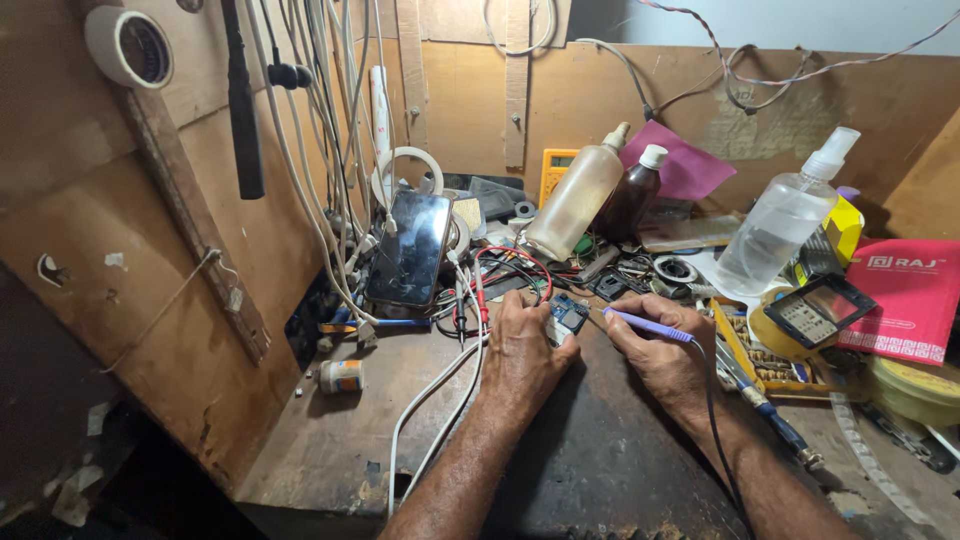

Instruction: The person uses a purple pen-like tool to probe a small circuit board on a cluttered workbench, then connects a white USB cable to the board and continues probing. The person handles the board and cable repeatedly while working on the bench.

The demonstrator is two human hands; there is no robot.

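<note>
Blue against the dark, scuffed bench top [600, 450], a small circuit board [568, 316] sits pinned just under the fingertips of the left hand [522, 352], whose fingers lie pressed together and curled down over its near edge. The right hand [662, 352] pinches a slim purple soldering iron [648, 324] like a pen, thumb and forefinger closed on the barrel, the tip pointing at the board just beyond the left fingertips; whether it touches the board I cannot tell. Its dark cord [712, 420] trails back over the right wrist. Beyond the fingers stand a dark phone [408, 250] leaning among white cables [330, 150], a cloudy squeeze bottle [575, 200], a brown bottle [632, 195] and a clear spray bottle [780, 220]. To my eye the work wants the left fingers kept flat and still so the board cannot skate, the right wrist rested on the bench for steadiness, and the cord kept clear of the red and black leads [478, 290] lying just past the left knuckles.
</note>
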